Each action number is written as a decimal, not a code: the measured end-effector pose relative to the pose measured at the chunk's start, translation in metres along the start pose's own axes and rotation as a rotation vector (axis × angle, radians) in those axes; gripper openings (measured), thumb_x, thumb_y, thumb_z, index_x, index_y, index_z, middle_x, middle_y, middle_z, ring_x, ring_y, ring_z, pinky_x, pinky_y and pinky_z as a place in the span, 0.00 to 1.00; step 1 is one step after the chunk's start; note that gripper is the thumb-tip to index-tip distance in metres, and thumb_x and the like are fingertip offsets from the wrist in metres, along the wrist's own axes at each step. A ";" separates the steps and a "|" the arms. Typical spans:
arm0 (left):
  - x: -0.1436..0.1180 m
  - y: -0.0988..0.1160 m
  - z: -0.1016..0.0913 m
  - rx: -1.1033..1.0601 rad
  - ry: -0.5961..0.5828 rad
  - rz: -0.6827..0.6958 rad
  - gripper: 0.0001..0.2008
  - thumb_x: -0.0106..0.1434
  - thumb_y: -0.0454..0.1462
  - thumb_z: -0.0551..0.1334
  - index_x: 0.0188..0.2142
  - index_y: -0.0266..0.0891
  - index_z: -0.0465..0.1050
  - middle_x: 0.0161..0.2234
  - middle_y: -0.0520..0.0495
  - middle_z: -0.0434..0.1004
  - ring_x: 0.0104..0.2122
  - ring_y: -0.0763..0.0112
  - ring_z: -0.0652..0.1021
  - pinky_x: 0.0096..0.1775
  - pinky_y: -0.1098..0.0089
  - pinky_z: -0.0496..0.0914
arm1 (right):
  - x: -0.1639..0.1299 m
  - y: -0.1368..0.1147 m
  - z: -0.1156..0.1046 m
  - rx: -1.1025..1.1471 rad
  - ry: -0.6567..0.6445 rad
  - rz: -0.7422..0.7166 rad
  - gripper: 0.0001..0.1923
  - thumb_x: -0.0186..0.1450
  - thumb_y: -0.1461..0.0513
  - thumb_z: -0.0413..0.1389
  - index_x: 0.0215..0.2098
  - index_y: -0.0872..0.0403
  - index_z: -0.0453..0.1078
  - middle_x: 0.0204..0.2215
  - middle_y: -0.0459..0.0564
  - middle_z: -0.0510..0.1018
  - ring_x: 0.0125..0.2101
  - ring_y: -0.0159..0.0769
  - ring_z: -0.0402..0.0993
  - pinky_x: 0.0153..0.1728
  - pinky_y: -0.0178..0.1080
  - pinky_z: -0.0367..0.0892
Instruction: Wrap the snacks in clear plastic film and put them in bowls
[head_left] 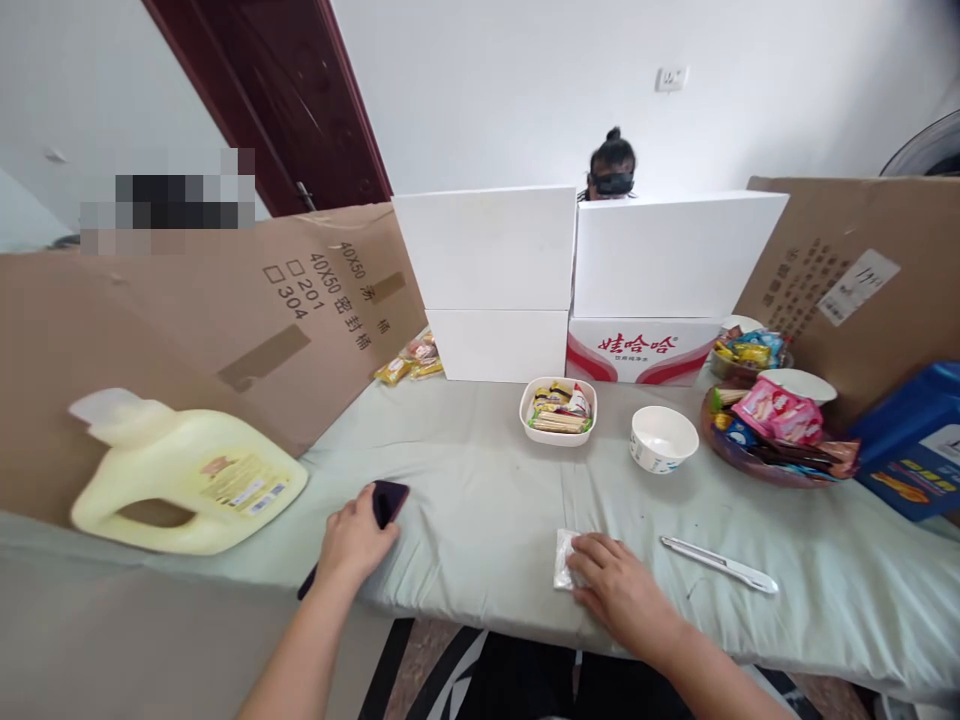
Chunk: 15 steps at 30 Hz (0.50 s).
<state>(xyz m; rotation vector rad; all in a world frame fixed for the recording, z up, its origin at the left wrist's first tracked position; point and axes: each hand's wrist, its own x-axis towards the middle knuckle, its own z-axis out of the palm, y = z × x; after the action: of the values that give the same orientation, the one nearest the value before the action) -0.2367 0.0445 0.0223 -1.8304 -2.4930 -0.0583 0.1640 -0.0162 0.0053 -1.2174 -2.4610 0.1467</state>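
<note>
My left hand is closed around a dark smartphone near the table's front edge, and the palm hides the phone's middle. On the cloth to the right, my right hand has its fingers curled over the edge of a small white plastic packet, which looks like a tissue pack. Right of that hand lies a white utility knife. Further back stand a square white bowl of wrapped snacks and sticks and a round white bowl.
White boxes form a wall at the back, with a person behind them. Cardboard panels flank both sides. A pale yellow jug lies left; a snack-filled bowl and blue container stand right.
</note>
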 end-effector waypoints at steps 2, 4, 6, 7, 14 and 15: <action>0.009 -0.004 -0.002 -0.020 -0.004 -0.024 0.33 0.60 0.39 0.57 0.62 0.23 0.54 0.53 0.29 0.70 0.53 0.48 0.71 0.55 0.58 0.63 | -0.005 -0.001 -0.006 0.028 -0.029 0.010 0.11 0.63 0.69 0.54 0.41 0.51 0.72 0.41 0.49 0.77 0.42 0.39 0.73 0.42 0.42 0.71; 0.009 0.003 -0.007 -0.022 0.032 -0.077 0.31 0.60 0.37 0.57 0.62 0.25 0.56 0.57 0.28 0.66 0.56 0.46 0.69 0.55 0.54 0.62 | -0.007 0.004 -0.012 0.078 -0.027 0.005 0.12 0.65 0.69 0.50 0.39 0.50 0.73 0.36 0.48 0.77 0.38 0.37 0.73 0.39 0.39 0.71; -0.002 0.023 -0.011 -0.017 0.131 -0.104 0.29 0.60 0.37 0.58 0.60 0.28 0.60 0.61 0.27 0.60 0.59 0.41 0.64 0.57 0.47 0.59 | -0.005 0.019 -0.024 0.105 0.055 -0.008 0.13 0.67 0.68 0.48 0.41 0.50 0.72 0.37 0.50 0.77 0.38 0.36 0.73 0.39 0.38 0.71; -0.012 0.037 -0.011 -0.037 0.192 -0.050 0.27 0.60 0.38 0.58 0.58 0.30 0.63 0.62 0.28 0.58 0.60 0.41 0.62 0.57 0.45 0.57 | -0.003 0.031 -0.033 0.096 0.131 -0.012 0.13 0.68 0.66 0.48 0.43 0.50 0.72 0.38 0.51 0.77 0.39 0.36 0.74 0.39 0.38 0.71; -0.090 0.137 0.023 -0.420 0.193 0.569 0.22 0.58 0.33 0.59 0.53 0.40 0.68 0.58 0.39 0.66 0.60 0.51 0.64 0.59 0.46 0.60 | 0.052 0.166 -0.109 -0.331 0.275 0.345 0.14 0.64 0.57 0.53 0.38 0.58 0.77 0.33 0.62 0.78 0.31 0.42 0.75 0.33 0.43 0.66; -0.096 0.142 0.027 -0.443 0.181 0.584 0.21 0.59 0.32 0.58 0.53 0.40 0.68 0.58 0.40 0.66 0.60 0.52 0.64 0.59 0.47 0.60 | 0.061 0.182 -0.110 -0.312 0.158 0.386 0.13 0.62 0.58 0.55 0.34 0.58 0.78 0.29 0.61 0.78 0.24 0.38 0.73 0.28 0.41 0.63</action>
<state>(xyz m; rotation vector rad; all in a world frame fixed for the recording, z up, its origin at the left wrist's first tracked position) -0.0727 -0.0024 -0.0098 -2.5070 -1.8373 -0.7590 0.3081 0.1352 0.0775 -1.7560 -2.1426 -0.2306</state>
